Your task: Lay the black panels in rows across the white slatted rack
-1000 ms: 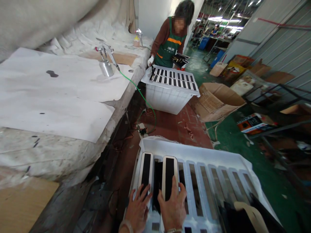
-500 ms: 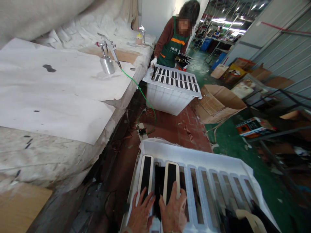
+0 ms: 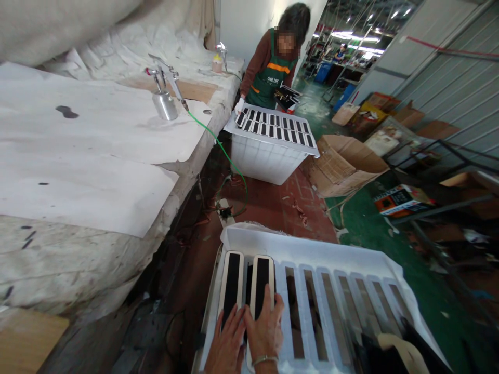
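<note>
Hands on two panels, slotted tray

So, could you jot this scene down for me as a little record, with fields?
Left hand: fingers spread over the leftmost black-centred strip
Right hand: fingers on the second strip
Under the strips: white slotted tray
Co-worker: green apron, bending over a white bin topped with rows of similar strips
Bench side: metal spray gun on white paper, green hose attached
Floor: open cardboard box
</note>
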Action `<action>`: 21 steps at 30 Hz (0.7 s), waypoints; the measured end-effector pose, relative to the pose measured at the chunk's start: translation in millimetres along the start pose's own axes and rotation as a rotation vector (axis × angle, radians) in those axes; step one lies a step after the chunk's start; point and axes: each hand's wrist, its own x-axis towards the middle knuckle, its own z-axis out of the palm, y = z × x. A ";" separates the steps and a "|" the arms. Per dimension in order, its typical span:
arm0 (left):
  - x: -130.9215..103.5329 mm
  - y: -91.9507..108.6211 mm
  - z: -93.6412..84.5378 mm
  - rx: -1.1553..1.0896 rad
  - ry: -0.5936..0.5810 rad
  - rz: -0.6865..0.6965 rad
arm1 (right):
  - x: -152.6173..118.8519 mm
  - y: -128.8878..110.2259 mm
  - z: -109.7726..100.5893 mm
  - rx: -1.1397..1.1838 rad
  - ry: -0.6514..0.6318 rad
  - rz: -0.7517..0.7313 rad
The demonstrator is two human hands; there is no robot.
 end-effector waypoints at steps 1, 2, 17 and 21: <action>-1.7 -3.9 0.1 0.033 0.023 0.017 | 3.1 1.0 6.9 0.022 -0.006 -0.010; -2.8 -7.4 -0.5 0.063 0.046 0.027 | 5.8 2.7 13.9 0.051 -0.017 -0.016; -1.1 -5.8 -7.7 -0.023 -0.163 -0.120 | 1.3 22.7 61.3 0.099 0.080 -0.076; 4.6 -1.3 -7.5 -0.060 -0.228 -0.204 | -1.3 21.7 59.6 0.095 0.094 -0.039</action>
